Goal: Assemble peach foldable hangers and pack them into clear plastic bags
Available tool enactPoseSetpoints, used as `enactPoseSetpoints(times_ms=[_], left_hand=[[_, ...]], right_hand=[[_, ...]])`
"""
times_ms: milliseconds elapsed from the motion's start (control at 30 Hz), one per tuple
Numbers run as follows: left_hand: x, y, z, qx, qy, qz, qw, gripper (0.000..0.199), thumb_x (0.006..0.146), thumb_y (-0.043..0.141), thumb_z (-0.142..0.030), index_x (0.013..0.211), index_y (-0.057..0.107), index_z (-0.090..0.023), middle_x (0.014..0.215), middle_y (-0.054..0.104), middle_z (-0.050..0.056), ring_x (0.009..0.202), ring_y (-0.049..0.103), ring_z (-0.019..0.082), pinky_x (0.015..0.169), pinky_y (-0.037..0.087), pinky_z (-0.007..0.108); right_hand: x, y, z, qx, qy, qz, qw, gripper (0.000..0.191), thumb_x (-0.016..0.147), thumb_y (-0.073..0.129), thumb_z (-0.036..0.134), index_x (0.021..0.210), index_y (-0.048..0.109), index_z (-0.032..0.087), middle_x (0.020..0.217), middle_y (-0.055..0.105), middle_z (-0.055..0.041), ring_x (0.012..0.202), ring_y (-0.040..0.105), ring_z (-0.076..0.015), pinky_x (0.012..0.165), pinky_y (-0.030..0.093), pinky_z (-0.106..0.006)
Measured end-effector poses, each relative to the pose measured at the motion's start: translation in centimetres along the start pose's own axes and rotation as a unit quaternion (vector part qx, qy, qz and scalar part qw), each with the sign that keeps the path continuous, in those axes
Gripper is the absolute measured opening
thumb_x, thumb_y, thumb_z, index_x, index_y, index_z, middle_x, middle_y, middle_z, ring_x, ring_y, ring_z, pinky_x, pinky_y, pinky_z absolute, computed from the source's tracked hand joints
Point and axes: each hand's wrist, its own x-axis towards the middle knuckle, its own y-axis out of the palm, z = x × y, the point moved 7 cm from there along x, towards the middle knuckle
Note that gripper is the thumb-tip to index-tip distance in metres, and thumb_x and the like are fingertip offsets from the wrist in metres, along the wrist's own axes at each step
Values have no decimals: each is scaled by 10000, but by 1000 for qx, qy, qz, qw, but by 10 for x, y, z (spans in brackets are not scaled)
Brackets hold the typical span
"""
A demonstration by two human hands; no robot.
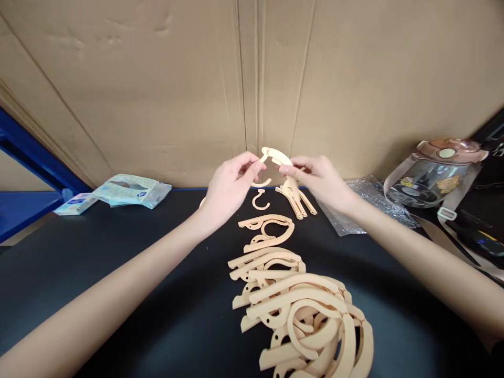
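Observation:
Over the back of the black table, my left hand (230,191) pinches a beige plastic hanger hook (263,183), whose curved end hangs below the fingers. Opposite it, my right hand (317,176) is closed on a curved beige hanger arm (277,155). The hook's upper end meets the arm's tip between the hands; whether they are joined cannot be made out. A loose hook (260,200) lies below, and several straight hanger arms (297,202) lie under my right hand. Nearer me is a folded hanger (271,231), then a pile of folded hangers (315,315).
A blue-white tissue pack (132,190) lies back left by a blue metal frame (33,157). Clear plastic bags (354,202) are at the right, beside a strapped water bottle (441,173). Cardboard (177,94) stands along the back edge.

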Motion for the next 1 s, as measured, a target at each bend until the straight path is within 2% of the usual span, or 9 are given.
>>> enactPoseSetpoints(times_ms=[100,200,367,433,500,600,667,800,1000], left_hand=[[2,-13,-8,71,22,-23,997,187,893,554,-306,838,703,-207,659,543,-21,590,445,117,579,349,228],[1,-8,-3,23,-50,16,998,185,876,543,-245,800,702,-188,578,436,-31,513,387,102,491,329,214],[-11,23,7,-122,-151,105,975,253,911,495,-339,756,608,-173,542,381,-35,461,369,100,421,365,198],[-14,31,10,-126,-160,124,971,289,928,460,-378,732,547,-184,542,389,-34,462,384,105,426,387,207],[-15,35,14,-109,-159,120,974,306,942,424,-375,712,508,-190,544,388,-34,464,387,109,432,380,214],[-15,38,22,-56,-143,70,986,320,965,371,-351,697,459,-199,569,403,-27,500,415,118,464,349,223],[-15,41,25,-16,-121,41,992,311,977,352,-337,714,451,-203,635,468,-11,596,488,135,543,379,236],[-13,49,34,47,-96,50,993,298,968,392,-328,722,511,-210,723,572,-7,752,559,170,732,417,285],[15,36,84,92,-182,61,977,187,867,581,-306,767,663,-172,847,682,18,902,620,217,856,435,352]], right_hand=[[4,-20,3,-38,-33,-18,999,296,926,524,433,913,707,200,768,606,2,644,487,-128,605,347,-263],[3,-26,12,-173,-71,-40,982,294,963,480,372,1169,638,235,943,666,-36,734,555,-164,636,369,-278],[-7,1,20,-489,-158,22,858,330,1004,315,208,1166,603,192,974,662,-97,821,582,-217,524,231,-311],[-8,12,13,-511,-159,68,842,331,986,302,147,1115,606,179,922,669,-91,751,580,-203,512,209,-317],[-8,17,4,-486,-124,95,860,290,952,350,122,1073,609,168,889,677,-94,663,566,-195,508,190,-317],[-4,20,-13,-310,-9,91,946,196,863,471,90,973,622,148,773,668,-98,586,545,-195,524,201,-306],[-1,22,-24,-173,58,76,980,140,829,498,76,846,617,150,644,628,-65,542,536,-180,529,252,-291],[7,15,-47,-34,130,52,990,222,875,404,96,749,577,155,533,545,4,390,452,-105,459,337,-247],[12,-11,-61,124,192,-67,971,243,887,392,128,707,551,165,530,394,50,408,361,-66,385,319,-190]])
